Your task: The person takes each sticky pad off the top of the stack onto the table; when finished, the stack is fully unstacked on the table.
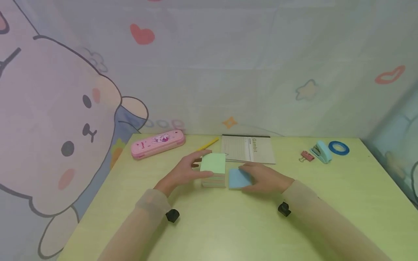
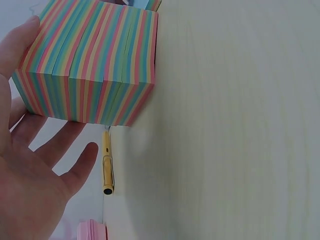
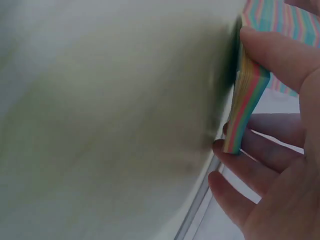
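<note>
A tall stack of sticky note pads (image 1: 213, 163), pale green on top, stands mid-table; its striped pink, yellow, green and blue edges (image 2: 85, 70) fill the upper part of the left wrist view. My left hand (image 1: 183, 171) holds this stack from its left side, thumb along the near face and fingers toward the far one. Just right of the stack is a thin pad of sticky notes (image 1: 238, 178) with a blue top. Between thumb and fingertips my right hand (image 1: 266, 177) pinches that thin pad, its layered edge (image 3: 245, 107) showing in the right wrist view.
Behind the hands lie a yellow pen (image 1: 209, 143) and a notebook (image 1: 249, 149). A pink pencil case (image 1: 158, 144) sits at the back left. On the right are a red binder clip (image 1: 307, 156), a mint stapler (image 1: 322, 152) and a blue tape roll (image 1: 333, 148).
</note>
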Motion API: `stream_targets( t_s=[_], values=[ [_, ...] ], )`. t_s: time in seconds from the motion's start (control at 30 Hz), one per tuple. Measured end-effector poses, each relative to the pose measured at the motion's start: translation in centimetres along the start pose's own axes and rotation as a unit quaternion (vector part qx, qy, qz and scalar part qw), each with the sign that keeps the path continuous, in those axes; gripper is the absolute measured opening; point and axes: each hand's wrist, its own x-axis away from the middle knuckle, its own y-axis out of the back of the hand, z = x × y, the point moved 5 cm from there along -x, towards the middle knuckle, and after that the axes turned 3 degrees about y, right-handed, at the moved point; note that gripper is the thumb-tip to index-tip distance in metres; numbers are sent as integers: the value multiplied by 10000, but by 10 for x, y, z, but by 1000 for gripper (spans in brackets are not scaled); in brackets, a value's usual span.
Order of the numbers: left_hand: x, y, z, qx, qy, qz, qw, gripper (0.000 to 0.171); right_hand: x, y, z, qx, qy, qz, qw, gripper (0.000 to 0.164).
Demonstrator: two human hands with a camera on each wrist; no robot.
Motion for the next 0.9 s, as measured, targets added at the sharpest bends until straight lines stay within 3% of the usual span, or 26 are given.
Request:
stream_targets(
  t_s=[0.67,0.9],
  values=[
    [1,-1,0,75,74,-23,9999,80,-4,-6,4,154,-161,-55,9997,74],
    [1,-1,2,53,63,-21,10000,80,-6,-6,4,188,-14,-76,9998,73]
  ],
)
